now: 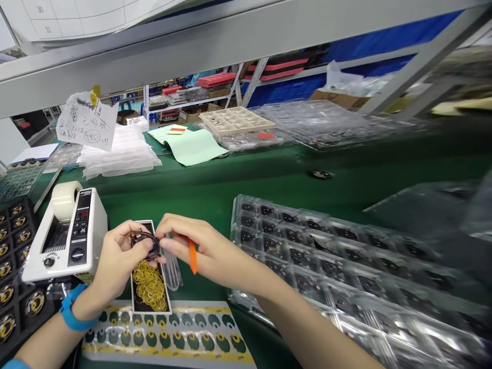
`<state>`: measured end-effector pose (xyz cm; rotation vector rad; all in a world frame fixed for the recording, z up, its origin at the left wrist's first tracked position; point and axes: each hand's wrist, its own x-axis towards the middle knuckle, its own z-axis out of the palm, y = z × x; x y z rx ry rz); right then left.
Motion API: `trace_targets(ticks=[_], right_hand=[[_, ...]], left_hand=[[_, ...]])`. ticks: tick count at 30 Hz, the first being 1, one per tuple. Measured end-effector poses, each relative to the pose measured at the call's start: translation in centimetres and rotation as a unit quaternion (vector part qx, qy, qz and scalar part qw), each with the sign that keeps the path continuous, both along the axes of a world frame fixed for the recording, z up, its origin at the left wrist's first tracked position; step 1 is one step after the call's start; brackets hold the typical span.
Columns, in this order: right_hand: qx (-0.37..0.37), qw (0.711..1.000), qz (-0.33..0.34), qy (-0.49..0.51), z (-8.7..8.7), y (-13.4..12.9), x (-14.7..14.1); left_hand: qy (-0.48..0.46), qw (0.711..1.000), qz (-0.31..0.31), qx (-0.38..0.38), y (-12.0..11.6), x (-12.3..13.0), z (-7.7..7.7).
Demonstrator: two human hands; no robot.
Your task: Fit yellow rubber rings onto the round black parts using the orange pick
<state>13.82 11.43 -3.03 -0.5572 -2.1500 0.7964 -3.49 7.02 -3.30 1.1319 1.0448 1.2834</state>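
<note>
My left hand is closed around a small dark round part with a ring-like rim, gripped between thumb and fingers. Thumb and forefinger of my right hand are pinched together at the part's right edge; whatever lies between those fingertips is too small to make out. A flat orange tool with a pointed end is tucked in the same hand, pointing down. Directly below is a white-rimmed box of thin yellow rings, partly covered by my left hand.
A tape dispenser and a black tray of round parts stand left. In front lies a sticker sheet. Clear compartment trays with dark parts fill the right. Farther back are white sheets, green paper and a beige tray.
</note>
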Motion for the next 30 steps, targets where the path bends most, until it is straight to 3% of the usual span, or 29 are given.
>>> trace_targets(ticks=[6, 12, 15, 21, 23, 25, 28, 30], right_hand=[[0.029, 0.999, 0.04, -0.006, -0.5, -0.5, -0.5], [-0.124, 0.99, 0.047, 0.041, -1.2, -0.2, -1.7], [-0.161, 0.983, 0.052, 0.072, -1.4, 0.2, -2.0], [-0.172, 0.981, -0.046, 0.078, -1.5, 0.1, -2.1], [-0.204, 0.973, -0.061, 0.09, -1.4, -0.3, -2.3], [-0.262, 0.958, -0.03, 0.112, -1.3, -0.7, -2.5], [-0.37, 0.915, 0.033, 0.159, -1.1, -1.2, -2.9], [-0.417, 0.886, 0.052, 0.195, -1.2, -1.3, -3.0]], left_hand=[[0.058, 0.998, 0.019, 0.025, -0.1, 0.3, 0.4], [0.057, 0.997, 0.035, 0.049, 0.2, 0.0, 0.2], [0.039, 0.996, 0.063, 0.042, 0.4, -0.2, 0.0], [0.084, 0.987, 0.117, 0.077, 0.6, -0.5, -0.4], [0.159, 0.965, 0.15, 0.144, 0.6, -0.7, -0.9], [0.265, 0.913, 0.174, 0.255, 0.6, -1.0, -1.5], [0.38, 0.823, 0.155, 0.391, 0.9, -1.4, -2.4], [0.411, 0.799, 0.134, 0.418, 1.1, -1.5, -2.6]])
